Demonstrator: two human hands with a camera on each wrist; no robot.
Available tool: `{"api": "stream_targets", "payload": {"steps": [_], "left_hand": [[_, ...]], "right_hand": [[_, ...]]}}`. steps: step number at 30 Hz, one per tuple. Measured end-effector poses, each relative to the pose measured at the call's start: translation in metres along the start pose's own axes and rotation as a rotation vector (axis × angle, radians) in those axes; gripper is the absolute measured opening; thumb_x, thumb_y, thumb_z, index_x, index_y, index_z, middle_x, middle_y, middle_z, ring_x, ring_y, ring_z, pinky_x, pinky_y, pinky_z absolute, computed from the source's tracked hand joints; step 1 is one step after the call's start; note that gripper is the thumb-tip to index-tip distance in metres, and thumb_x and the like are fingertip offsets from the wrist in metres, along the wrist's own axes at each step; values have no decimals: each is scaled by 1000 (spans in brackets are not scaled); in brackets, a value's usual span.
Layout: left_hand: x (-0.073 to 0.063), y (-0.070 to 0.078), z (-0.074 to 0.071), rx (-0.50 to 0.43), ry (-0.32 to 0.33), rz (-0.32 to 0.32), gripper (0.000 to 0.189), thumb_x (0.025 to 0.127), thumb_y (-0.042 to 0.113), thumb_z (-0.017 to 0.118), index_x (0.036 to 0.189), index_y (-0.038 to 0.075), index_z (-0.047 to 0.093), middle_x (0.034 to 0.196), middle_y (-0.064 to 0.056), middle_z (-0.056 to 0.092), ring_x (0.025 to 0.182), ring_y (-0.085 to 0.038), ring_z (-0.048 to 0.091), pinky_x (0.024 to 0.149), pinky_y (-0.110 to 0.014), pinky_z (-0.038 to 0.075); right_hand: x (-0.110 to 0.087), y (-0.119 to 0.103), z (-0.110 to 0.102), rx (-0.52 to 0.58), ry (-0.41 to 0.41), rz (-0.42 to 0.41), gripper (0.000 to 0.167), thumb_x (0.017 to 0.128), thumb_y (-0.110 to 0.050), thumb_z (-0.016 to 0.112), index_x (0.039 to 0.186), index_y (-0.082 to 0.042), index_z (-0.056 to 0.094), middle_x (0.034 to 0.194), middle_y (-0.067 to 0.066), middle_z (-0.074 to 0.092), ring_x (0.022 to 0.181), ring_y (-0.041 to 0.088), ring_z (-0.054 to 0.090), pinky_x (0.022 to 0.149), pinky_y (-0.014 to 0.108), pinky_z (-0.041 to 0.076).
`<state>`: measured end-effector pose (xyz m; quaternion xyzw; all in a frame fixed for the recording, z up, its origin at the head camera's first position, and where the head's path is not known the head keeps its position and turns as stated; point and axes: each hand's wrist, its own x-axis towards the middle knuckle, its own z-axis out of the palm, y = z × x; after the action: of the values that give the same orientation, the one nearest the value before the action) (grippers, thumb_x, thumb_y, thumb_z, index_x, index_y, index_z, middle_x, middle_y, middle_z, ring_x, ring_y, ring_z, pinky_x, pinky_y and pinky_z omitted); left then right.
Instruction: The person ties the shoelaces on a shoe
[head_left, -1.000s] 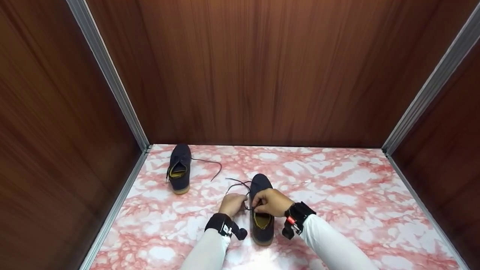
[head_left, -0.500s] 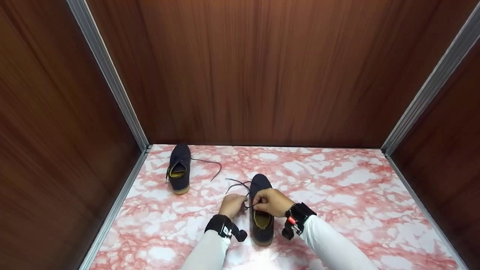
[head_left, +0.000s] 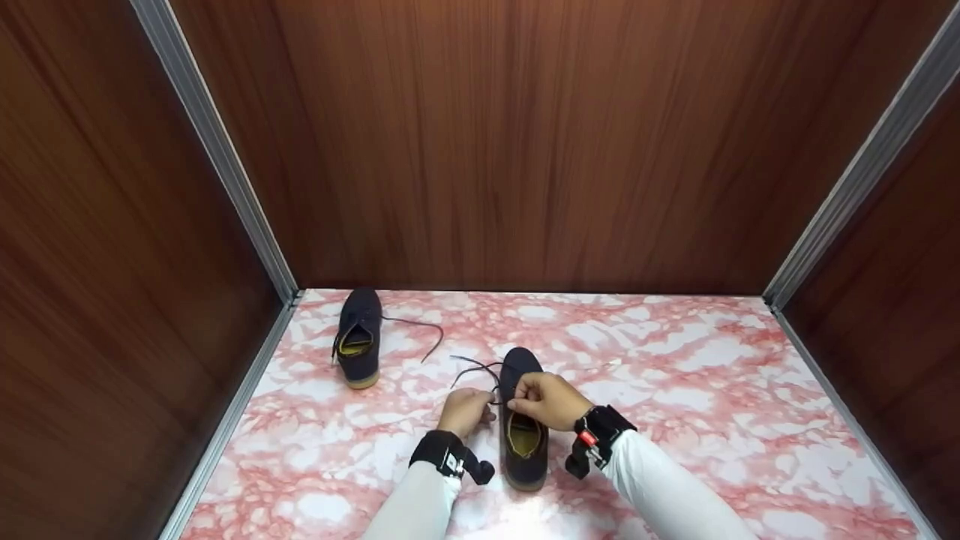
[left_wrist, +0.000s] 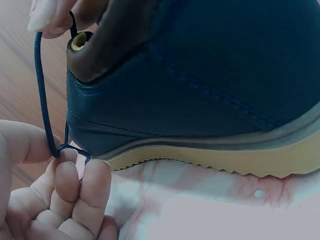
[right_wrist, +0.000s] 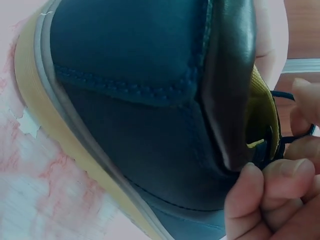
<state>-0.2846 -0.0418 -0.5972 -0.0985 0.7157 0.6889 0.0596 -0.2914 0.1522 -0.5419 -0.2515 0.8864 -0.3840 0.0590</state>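
Note:
A dark navy shoe [head_left: 526,471] with a yellow lining stands in front of me, toe pointing away. On its left side my left hand [head_left: 463,411] pinches a dark shoelace [left_wrist: 43,92] between thumb and forefinger, the other fingers curled. Over the lacing, my right hand [head_left: 553,401] pinches the same lace, which runs in a loop between the two hands. In the right wrist view, the right hand's fingers [right_wrist: 287,172] touch the shoe's collar beside the opening. The eyelets are mostly hidden behind the hands.
A matching navy shoe [head_left: 361,337] stands at the back left, with one loose lace [head_left: 420,324] trailing right. More loose lace ends [head_left: 472,365] lie left of the nearer shoe. Brown wood-look panels [head_left: 480,150] enclose the red-and-white marbled surface [head_left: 675,375].
My right hand has shifted slightly forward and right over the lacing, drawing the lace along. The left hand stays almost in place; both shoes have not moved.

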Motion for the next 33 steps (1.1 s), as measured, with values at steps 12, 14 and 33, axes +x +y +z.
{"api": "stream_targets", "payload": {"steps": [12, 14, 33], "left_hand": [[-1, 0, 0, -24, -9, 8, 19, 93, 15, 64, 77, 6, 62, 65, 3, 54, 62, -12, 66, 59, -29, 59], [-1, 0, -1, -23, -5, 3, 18, 92, 15, 65, 77, 6, 62, 66, 3, 55, 62, -13, 66, 61, -29, 59], [21, 18, -56, 248, 151, 41, 16, 88, 17, 65, 90, 2, 71, 68, -2, 61, 57, -14, 58, 55, -28, 52]], "right_hand": [[0, 0, -3, 49, 95, 30, 23, 97, -23, 75, 80, -11, 66, 61, -9, 48, 53, -2, 43, 52, 17, 35], [0, 1, -3, 42, 104, 37, 23, 97, -24, 75, 80, -11, 66, 61, -9, 48, 53, -2, 43, 52, 17, 35], [1, 0, -4, 98, 97, 87, 19, 99, -22, 71, 83, -13, 68, 62, -11, 48, 56, 1, 43, 54, 18, 37]]}}
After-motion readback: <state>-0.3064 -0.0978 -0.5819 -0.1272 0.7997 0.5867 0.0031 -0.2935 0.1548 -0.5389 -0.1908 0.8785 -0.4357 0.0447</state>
